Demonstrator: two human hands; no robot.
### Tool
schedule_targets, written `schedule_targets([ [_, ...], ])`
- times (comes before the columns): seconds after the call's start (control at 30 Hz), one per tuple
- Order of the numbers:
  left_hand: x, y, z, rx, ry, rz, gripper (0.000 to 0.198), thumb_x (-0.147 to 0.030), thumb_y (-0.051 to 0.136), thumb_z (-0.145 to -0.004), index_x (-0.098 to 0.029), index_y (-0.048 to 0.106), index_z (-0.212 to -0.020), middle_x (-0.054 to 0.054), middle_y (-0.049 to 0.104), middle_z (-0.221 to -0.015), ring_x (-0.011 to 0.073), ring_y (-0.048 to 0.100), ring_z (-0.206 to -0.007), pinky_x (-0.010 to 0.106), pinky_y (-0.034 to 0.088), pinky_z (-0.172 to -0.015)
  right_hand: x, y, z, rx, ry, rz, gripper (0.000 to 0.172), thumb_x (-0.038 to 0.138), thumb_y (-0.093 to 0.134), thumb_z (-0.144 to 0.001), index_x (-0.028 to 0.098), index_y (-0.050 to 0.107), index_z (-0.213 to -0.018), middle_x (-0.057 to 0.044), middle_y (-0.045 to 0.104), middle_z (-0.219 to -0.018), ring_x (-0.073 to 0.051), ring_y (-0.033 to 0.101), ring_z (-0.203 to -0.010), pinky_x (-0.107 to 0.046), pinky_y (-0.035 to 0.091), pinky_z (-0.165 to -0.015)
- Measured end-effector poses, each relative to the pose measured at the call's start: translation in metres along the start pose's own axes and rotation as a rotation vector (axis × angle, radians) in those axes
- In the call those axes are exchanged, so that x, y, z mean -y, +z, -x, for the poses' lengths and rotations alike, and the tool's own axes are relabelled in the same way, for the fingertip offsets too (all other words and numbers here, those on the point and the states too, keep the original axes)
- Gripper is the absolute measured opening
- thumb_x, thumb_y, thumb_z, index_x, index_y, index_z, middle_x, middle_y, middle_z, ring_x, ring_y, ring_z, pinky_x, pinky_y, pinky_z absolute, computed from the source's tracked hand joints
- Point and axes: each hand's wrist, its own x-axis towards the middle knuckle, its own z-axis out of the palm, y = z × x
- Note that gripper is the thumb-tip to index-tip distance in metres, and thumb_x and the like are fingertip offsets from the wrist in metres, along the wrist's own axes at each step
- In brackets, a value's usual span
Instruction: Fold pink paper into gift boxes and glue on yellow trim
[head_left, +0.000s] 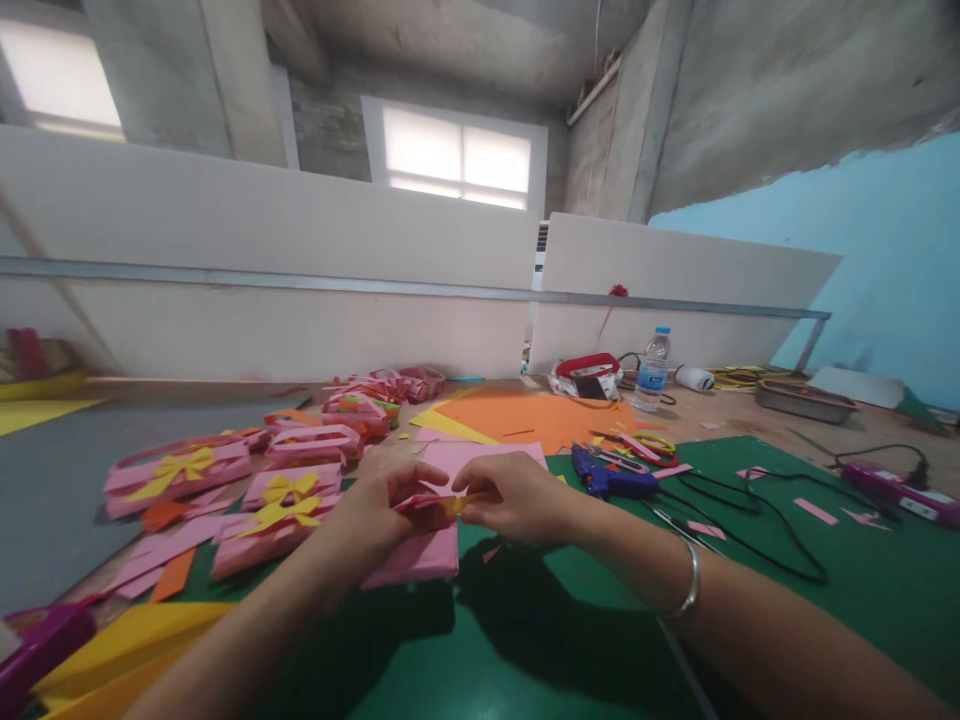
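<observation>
My left hand (379, 510) is closed on a small folded pink paper piece (421, 508), pinching it between thumb and fingers. Across from it, my right hand (514, 492) pinches a yellow paper strip (452, 507) that meets the pink piece. Both hands are held close together above a pink folded paper bag (431, 560) on the green mat. Behind them lies a flat pink sheet (525, 455). Part of what the fingers grip is hidden by the fingers themselves.
Pink paper bags with yellow bows (180, 470) crowd the left side beside loose pink strips (169, 550). A blue glue gun (611, 475), scissors (652, 448) and its black cable lie right. Further back are orange sheets (517, 410) and a water bottle (652, 370).
</observation>
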Motion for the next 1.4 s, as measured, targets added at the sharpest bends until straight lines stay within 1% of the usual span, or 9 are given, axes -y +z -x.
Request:
schedule_targets([
  [0.17, 0.001, 0.002, -0.001, -0.05, -0.036, 0.033, 0.041, -0.038, 0.077, -0.05, -0.016, 0.065, -0.083, 0.006, 0.066, -0.091, 0.026, 0.065, -0.089, 0.04, 0.053, -0.078, 0.002, -0.003, 0.0, -0.019, -0.003, 0.086, 0.023, 0.016, 0.062, -0.073, 0.014, 0.065, -0.096, -0.005, 0.067, -0.086, -0.013, 0.059, -0.075, -0.021, 0.039, -0.063],
  [0.4, -0.006, 0.003, 0.001, -0.1, 0.049, 0.053, 0.026, -0.026, 0.074, -0.049, -0.018, 0.065, -0.072, 0.005, 0.069, -0.079, 0.0272, 0.066, -0.084, 0.044, 0.054, -0.077, 0.006, 0.004, 0.004, -0.074, -0.074, 0.492, 0.009, 0.018, 0.058, -0.075, 0.018, 0.066, -0.076, -0.003, 0.066, -0.073, -0.014, 0.053, -0.065, -0.024, 0.026, -0.053],
  [0.5, -0.007, 0.005, 0.002, -0.097, 0.08, 0.055, 0.022, -0.026, 0.072, -0.052, -0.019, 0.065, -0.071, 0.005, 0.07, -0.079, 0.0272, 0.066, -0.083, 0.044, 0.054, -0.076, 0.008, 0.005, 0.005, -0.087, -0.088, 0.556, 0.008, 0.02, 0.058, -0.076, 0.018, 0.066, -0.076, -0.004, 0.066, -0.074, -0.014, 0.053, -0.065, -0.025, 0.025, -0.054],
  [0.63, -0.005, 0.006, 0.002, -0.102, 0.1, 0.003, 0.022, -0.029, 0.073, -0.054, -0.019, 0.065, -0.071, 0.004, 0.069, -0.076, 0.0247, 0.066, -0.076, 0.044, 0.055, -0.074, 0.008, 0.003, 0.005, -0.091, -0.06, 0.505, 0.01, 0.02, 0.057, -0.077, 0.017, 0.066, -0.078, -0.004, 0.066, -0.075, -0.014, 0.053, -0.066, -0.024, 0.027, -0.055],
  [0.8, -0.006, 0.008, 0.004, -0.06, 0.125, 0.082, 0.022, -0.029, 0.074, -0.054, -0.019, 0.065, -0.071, 0.003, 0.067, -0.08, 0.0247, 0.065, -0.083, 0.042, 0.053, -0.08, 0.005, 0.004, 0.004, -0.118, -0.077, 0.478, 0.013, 0.019, 0.054, -0.077, 0.017, 0.067, -0.078, -0.004, 0.067, -0.076, -0.015, 0.054, -0.066, -0.024, 0.028, -0.055],
  [1.03, -0.012, 0.01, 0.006, 0.001, 0.18, -0.066, 0.018, -0.032, 0.072, -0.06, -0.024, 0.067, -0.075, -0.001, 0.069, -0.081, 0.0212, 0.065, -0.081, 0.033, 0.054, -0.078, 0.002, 0.007, 0.002, -0.124, -0.11, 0.449, 0.015, 0.016, 0.053, -0.074, 0.018, 0.068, -0.078, -0.003, 0.067, -0.072, -0.015, 0.054, -0.065, -0.024, 0.029, -0.055],
  [1.13, -0.011, 0.008, 0.005, 0.0, 0.154, -0.111, 0.022, -0.032, 0.073, -0.059, -0.022, 0.065, -0.077, 0.001, 0.069, -0.08, 0.0226, 0.066, -0.08, 0.035, 0.054, -0.077, 0.002, 0.004, 0.002, -0.074, -0.136, 0.426, 0.016, 0.013, 0.054, -0.074, 0.017, 0.069, -0.077, -0.003, 0.067, -0.072, -0.014, 0.054, -0.065, -0.024, 0.029, -0.055],
  [1.23, -0.012, 0.004, 0.004, 0.015, 0.101, -0.098, 0.028, -0.031, 0.075, -0.055, -0.021, 0.064, -0.079, 0.001, 0.068, -0.082, 0.0225, 0.066, -0.076, 0.035, 0.055, -0.07, 0.004, -0.003, 0.002, 0.038, -0.196, 0.344, 0.013, 0.013, 0.056, -0.076, 0.016, 0.069, -0.079, -0.002, 0.066, -0.074, -0.012, 0.052, -0.065, -0.021, 0.032, -0.057],
  [1.4, -0.019, 0.003, 0.01, 0.101, 0.055, 0.025, 0.026, -0.026, 0.076, -0.053, -0.021, 0.063, -0.075, -0.004, 0.06, -0.071, 0.0163, 0.063, -0.067, 0.03, 0.055, -0.063, 0.002, -0.016, 0.003, 0.137, -0.279, 0.095, 0.007, 0.013, 0.06, -0.078, 0.014, 0.067, -0.081, 0.001, 0.062, -0.072, -0.009, 0.053, -0.065, -0.017, 0.04, -0.06],
])
